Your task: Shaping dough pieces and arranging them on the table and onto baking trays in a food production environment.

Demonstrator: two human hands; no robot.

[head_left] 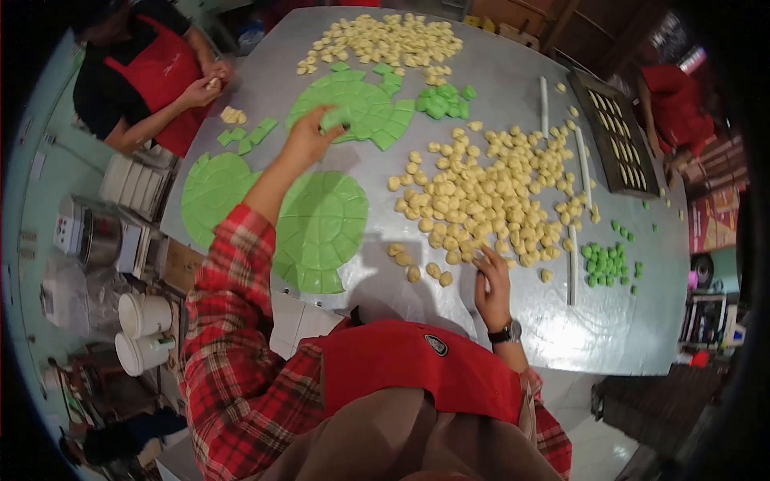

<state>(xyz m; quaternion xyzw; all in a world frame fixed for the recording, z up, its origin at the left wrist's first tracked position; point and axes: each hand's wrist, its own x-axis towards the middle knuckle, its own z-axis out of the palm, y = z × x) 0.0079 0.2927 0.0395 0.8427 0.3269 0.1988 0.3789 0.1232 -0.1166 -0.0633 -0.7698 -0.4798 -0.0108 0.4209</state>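
the left hand (311,132) has its grip narrowed on a green dough piece (333,118), over the far green dough round (369,108), which is cut into pieces. 2 more cut rounds (325,228) lie nearer on the metal counter (626,329). the right hand (492,287) is bent at the near edge of the yellow dough balls (473,196); i cannot tell whether its grip holds one. 3 pale rods (583,168) lie right of these balls, with small green balls (605,264) to the right of the nearest.

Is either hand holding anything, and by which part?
Left hand: a green dough piece, apparently by its edges. Right hand: beside the yellow dough balls; whether it grips one cannot be told.
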